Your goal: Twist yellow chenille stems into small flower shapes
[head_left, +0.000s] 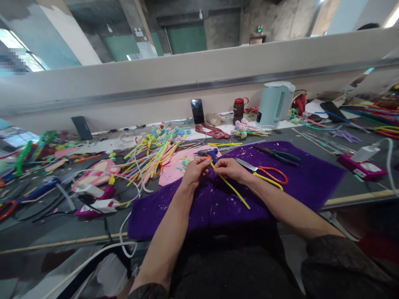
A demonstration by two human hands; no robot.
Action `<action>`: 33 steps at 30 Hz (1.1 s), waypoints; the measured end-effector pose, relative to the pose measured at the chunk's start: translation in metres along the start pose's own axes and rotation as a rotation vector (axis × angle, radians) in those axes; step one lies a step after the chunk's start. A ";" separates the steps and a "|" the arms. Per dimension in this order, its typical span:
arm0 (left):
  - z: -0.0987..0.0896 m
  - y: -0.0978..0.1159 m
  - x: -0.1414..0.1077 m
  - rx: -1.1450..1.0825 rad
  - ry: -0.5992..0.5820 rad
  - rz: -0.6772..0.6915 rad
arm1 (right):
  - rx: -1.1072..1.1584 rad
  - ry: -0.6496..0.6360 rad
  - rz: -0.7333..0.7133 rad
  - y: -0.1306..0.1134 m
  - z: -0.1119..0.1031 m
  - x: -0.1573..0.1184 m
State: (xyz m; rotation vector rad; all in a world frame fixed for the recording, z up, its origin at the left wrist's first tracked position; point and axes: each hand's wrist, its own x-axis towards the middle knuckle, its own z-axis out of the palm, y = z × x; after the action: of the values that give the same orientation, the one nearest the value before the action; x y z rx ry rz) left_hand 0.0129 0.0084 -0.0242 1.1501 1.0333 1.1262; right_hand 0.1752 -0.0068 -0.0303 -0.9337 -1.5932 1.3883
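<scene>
My left hand [195,169] and my right hand [230,168] meet over a purple felt sheet [299,182]. Both pinch the upper end of a yellow pipe cleaner [234,190], which slants down and right toward me. Just past my fingertips lies a blue glue gun [210,153] on a pink sheet [170,172]. Red-handled scissors [268,172] lie right of my right hand on the felt.
A heap of coloured pipe cleaners [152,153] lies at left. Green pliers [278,154], a pale kettle [274,104], a brown bottle [238,110] and a phone [197,111] stand behind. White cables and a pink-white glue gun [98,205] sit at left, a pink case [361,167] at right.
</scene>
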 end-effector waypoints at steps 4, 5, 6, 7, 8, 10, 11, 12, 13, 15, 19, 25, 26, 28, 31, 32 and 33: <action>0.000 0.000 0.000 0.012 0.016 0.018 | -0.028 -0.032 -0.017 0.000 -0.001 0.000; 0.000 0.000 0.000 0.013 0.028 0.026 | -0.029 -0.037 -0.020 0.000 0.000 0.000; 0.000 0.000 0.000 0.012 0.040 0.037 | -0.030 -0.041 -0.022 0.000 0.000 0.000; 0.001 0.000 -0.001 0.010 0.050 0.050 | -0.031 -0.043 -0.024 0.000 0.000 0.000; 0.001 0.001 -0.002 0.009 0.051 0.065 | -0.032 -0.049 -0.024 0.000 0.000 0.000; 0.002 0.001 -0.003 0.010 0.033 0.101 | -0.032 -0.063 -0.022 0.002 0.001 0.000; 0.002 0.002 -0.004 0.012 0.019 0.115 | -0.030 -0.069 -0.019 0.003 0.001 0.000; 0.003 0.002 -0.004 0.013 0.008 0.120 | -0.028 -0.072 -0.016 0.003 0.001 0.000; 0.003 0.002 -0.004 0.015 0.002 0.116 | -0.027 -0.070 -0.013 0.003 0.001 0.001; 0.002 0.002 -0.004 0.013 0.009 0.089 | -0.030 -0.055 -0.006 0.003 0.001 0.001; 0.002 0.002 -0.003 -0.028 0.000 0.025 | -0.027 0.035 0.012 0.001 0.000 0.001; 0.003 -0.002 -0.004 0.011 -0.004 -0.020 | -0.035 0.047 0.012 0.004 0.003 0.002; 0.003 -0.003 -0.004 0.013 0.003 -0.018 | -0.038 0.038 0.005 0.004 0.003 0.002; 0.003 -0.003 -0.003 -0.008 0.009 -0.017 | -0.031 0.039 -0.012 0.005 0.001 0.003; 0.001 -0.002 -0.002 -0.085 -0.042 -0.031 | 0.014 0.104 -0.063 0.002 -0.004 0.003; 0.001 -0.002 -0.002 -0.112 -0.076 -0.044 | 0.031 0.129 -0.086 0.001 -0.007 0.002; 0.001 -0.001 -0.002 -0.133 -0.110 -0.061 | 0.044 0.147 -0.108 -0.001 -0.008 0.002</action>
State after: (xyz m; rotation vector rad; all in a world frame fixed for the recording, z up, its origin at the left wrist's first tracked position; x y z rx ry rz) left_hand 0.0135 0.0063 -0.0254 1.0557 0.8890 1.0556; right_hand 0.1819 -0.0016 -0.0288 -0.8898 -1.4752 1.2464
